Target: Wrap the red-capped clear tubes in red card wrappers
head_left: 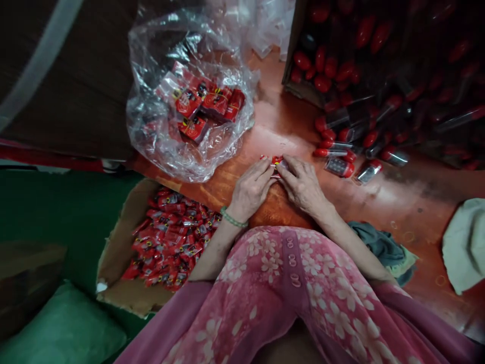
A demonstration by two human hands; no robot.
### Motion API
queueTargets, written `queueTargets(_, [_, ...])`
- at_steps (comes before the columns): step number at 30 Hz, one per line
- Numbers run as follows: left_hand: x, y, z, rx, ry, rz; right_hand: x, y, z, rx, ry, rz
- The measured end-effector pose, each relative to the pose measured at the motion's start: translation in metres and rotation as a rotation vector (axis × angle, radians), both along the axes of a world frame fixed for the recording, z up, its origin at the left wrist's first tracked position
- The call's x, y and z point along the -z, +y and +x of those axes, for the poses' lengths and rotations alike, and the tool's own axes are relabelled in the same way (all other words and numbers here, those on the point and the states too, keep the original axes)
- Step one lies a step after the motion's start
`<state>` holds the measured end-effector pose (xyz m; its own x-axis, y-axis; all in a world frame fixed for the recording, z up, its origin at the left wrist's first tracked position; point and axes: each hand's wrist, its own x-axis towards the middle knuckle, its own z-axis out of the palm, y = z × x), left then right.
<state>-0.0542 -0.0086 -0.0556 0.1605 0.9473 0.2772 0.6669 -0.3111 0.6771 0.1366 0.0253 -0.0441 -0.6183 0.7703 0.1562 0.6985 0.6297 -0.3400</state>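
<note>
My left hand (250, 191) and my right hand (306, 186) meet over the orange-brown table, with a small red printed packet (277, 161) between their fingertips. The fingers of both hands are bent onto it and cover much of its sides. A green bead bracelet (234, 218) circles my left wrist. Left of the hands, a clear plastic bag (200, 161) lies spread on the table, holding several flat red printed packets (215, 100). To the right lie several small clear tubes with red caps (340, 167).
An open cardboard box (117, 247) full of finished-looking red packets (170, 235) stands low at the left. A dark box (290, 71) spills red-capped tubes at the upper right. A dark cloth (379, 245) and a pale hat-like fabric (466, 242) lie at the right.
</note>
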Motion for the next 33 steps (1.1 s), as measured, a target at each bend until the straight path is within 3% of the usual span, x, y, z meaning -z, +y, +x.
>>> queueTargets(3, [0.006,0.002,-0.003,0.014,-0.016,0.0,0.003,-0.003,0.003,0.004,0.049,-0.032])
queueTargets(7, [0.002,0.002,-0.008,0.014,-0.002,0.047,0.007,-0.004,0.001,0.032,0.161,0.006])
queueTargets(15, [-0.025,0.009,0.002,0.071,0.399,0.202,0.002,0.003,-0.002,0.041,0.215,0.034])
queueTargets(19, [-0.028,0.012,0.004,0.088,0.52,0.253,-0.007,0.004,-0.004,-0.004,0.185,-0.017])
queueTargets(23, [-0.025,0.017,0.002,0.106,0.442,0.23,-0.024,0.009,0.013,0.012,0.189,-0.023])
queueTargets(27, [-0.023,0.022,-0.002,0.154,0.293,0.167,-0.039,0.021,0.048,0.237,0.062,0.082])
queueTargets(30, [-0.022,0.025,-0.005,0.205,0.195,0.113,-0.04,0.031,0.066,0.375,-0.088,0.067])
queueTargets(33, [-0.022,0.026,-0.008,0.211,0.156,0.027,-0.035,0.037,0.067,0.411,-0.145,0.044])
